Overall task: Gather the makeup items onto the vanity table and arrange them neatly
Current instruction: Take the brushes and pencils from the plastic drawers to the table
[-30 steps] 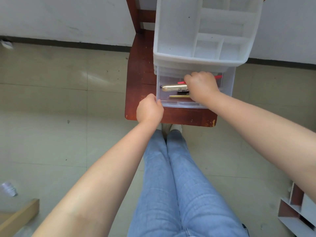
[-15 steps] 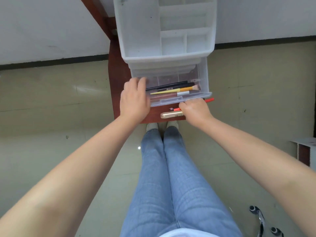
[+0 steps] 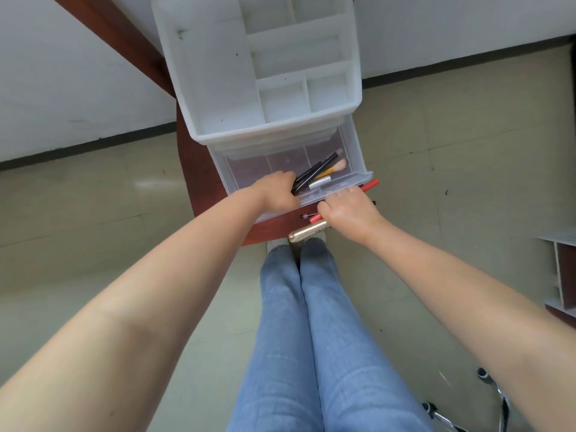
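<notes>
We are emptying the drawer (image 3: 339, 185) at the worktop's (image 3: 199, 169) front edge: left hand (image 3: 276, 193) fingers grasping the black pencils (image 3: 314, 174), right hand (image 3: 349, 212) clenching a red pencil (image 3: 369, 185) and gold tube (image 3: 307, 231). Next, we judge, comes lifting the pencils clear without snagging the brush (image 3: 335, 167).

Pale tiled floor (image 3: 93, 213) meets a white wall (image 3: 62, 73) along a dark baseboard (image 3: 78, 148). A white shelf unit (image 3: 561, 275) stands at three o'clock, a chair base (image 3: 492, 400) at five.

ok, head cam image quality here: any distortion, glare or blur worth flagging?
Head view: strong wide-angle warp, the wall base and the organizer lean and bow; soft window glare on the floor tiles; mild motion softness on the left hand and right hand; light is even and diffuse, shadows faint; the brushes in the drawer stay legible.
</notes>
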The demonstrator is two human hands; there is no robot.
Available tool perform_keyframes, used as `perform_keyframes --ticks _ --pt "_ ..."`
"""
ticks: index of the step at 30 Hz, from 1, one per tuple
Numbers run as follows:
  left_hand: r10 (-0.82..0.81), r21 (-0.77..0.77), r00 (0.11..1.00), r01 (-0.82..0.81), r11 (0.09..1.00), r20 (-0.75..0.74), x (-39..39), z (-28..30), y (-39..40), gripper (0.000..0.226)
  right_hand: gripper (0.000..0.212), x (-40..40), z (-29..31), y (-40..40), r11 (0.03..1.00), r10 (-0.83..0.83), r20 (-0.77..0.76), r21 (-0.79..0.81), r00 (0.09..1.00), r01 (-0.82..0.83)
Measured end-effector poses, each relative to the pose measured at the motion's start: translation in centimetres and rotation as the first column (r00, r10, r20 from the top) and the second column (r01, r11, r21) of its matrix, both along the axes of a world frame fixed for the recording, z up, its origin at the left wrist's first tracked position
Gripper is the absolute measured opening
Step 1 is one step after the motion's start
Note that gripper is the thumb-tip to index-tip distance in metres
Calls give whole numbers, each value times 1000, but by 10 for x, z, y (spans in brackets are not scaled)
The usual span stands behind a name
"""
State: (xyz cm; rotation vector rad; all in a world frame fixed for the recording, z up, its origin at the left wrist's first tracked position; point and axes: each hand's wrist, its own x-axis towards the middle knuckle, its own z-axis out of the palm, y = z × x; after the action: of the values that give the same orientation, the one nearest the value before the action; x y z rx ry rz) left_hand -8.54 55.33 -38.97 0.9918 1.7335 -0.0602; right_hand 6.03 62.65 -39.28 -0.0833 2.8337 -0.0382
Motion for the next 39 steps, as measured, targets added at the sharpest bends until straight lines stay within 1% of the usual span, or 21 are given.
perform_keyframes --ticks 2,4,8,11,13,15,17,19,21,22,23,25,26,27,28,31,34,39 --pt "-29 -57 999 30 998 26 0 -1 10 15 32 2 -3 5 1000 16 -23 11 1000 -16" --pt "-55 -72 998 57 996 20 2 -3 19 16 30 1 -4 12 1000 20 -45 23 999 -19" --pt "-6 -62 1000 8 998 31 6 -6 26 14 28 0 -4 21 1000 -5 -66 25 998 7" --pt "33 -41 999 -34 999 -31 2 -6 21 12 31 -3 -3 13 997 -70 -90 -31 994 67" --pt "94 -2 992 -95 995 -84 -5 0 11 8 33 -6 -3 3 987 -142 -118 -87 983 133" --pt "185 55 974 -179 982 -132 -14 9 -5 13 34 -8 -3 -6 967 -227 -130 -146 965 208" --pt "299 147 922 -270 952 -247 -19 20 -29 14 35 -9 -4 -14 939 -308 -118 -196 944 282" --pt "431 257 809 -353 900 -400 -20 28 -58 14 37 -10 -3 -16 918 -362 -112 -215 926 333" --pt "501 308 706 -396 865 -500 -14 31 -83 20 38 -12 0 -16 912 -378 -110 -218 919 349" --pt "536 316 671 -432 844 -512 -11 29 -92 22 38 -13 1 -16 912 -377 -103 -218 921 349" --pt "588 319 640 -495 808 -494 -7 27 -97 23 39 -14 2 -16 913 -373 -96 -217 923 346" --pt "720 298 579 -661 689 -382 -4 21 -98 23 39 -13 2 -17 915 -364 -87 -218 927 339" --pt "764 291 560 -709 642 -320 -4 18 -96 21 39 -13 1 -18 917 -358 -89 -219 929 333" --pt "774 299 564 -715 632 -287 -3 16 -93 17 39 -12 0 -17 920 -351 -92 -221 932 325" --pt "754 310 592 -687 657 -285 -3 15 -88 13 38 -12 0 -16 921 -346 -91 -221 934 320" --pt "637 323 700 -551 770 -323 -5 16 -79 11 39 -9 0 -16 933 -318 -83 -207 944 296" --pt "513 308 781 -420 853 -356 -9 18 -72 13 42 5 1 -21 930 -315 -51 -216 948 297" --pt "451 302 799 -350 887 -398 -34 22 -64 17 36 -8 3 -23 886 -410 -42 -256 911 386"
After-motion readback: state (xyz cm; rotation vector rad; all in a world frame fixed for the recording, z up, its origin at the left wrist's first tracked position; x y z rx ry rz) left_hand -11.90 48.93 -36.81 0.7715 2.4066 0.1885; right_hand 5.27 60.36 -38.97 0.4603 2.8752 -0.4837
